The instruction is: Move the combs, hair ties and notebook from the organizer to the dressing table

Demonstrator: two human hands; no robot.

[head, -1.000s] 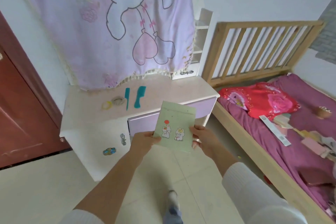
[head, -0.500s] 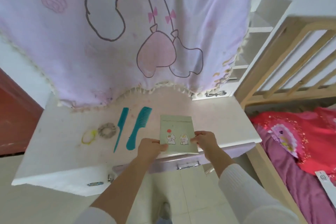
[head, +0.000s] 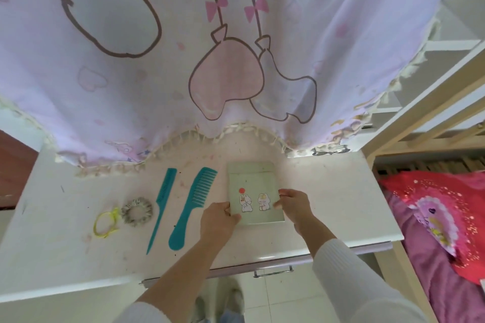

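Note:
A pale green notebook [head: 253, 186] with two cartoon rabbits lies flat on or just above the white dressing table [head: 328, 204]. My left hand [head: 219, 220] grips its lower left corner and my right hand [head: 295, 206] grips its right edge. To its left lie a wide-tooth teal comb [head: 191, 207] and a thin teal tail comb [head: 161, 204], side by side. Further left are a grey scrunchie [head: 137, 210] and a yellow hair tie [head: 106, 222]. The organizer is not in view.
A lilac cartoon cloth [head: 210, 60] hangs over the back of the table. A purple drawer with a metal handle [head: 273, 271] sits under the top. A wooden bed frame [head: 420, 118] with a red pillow [head: 433, 207] stands at the right, a brown door [head: 13, 165] at the left.
I have come close to the table and both hands have carried the notebook forward and down onto the tabletop, right of the combs.

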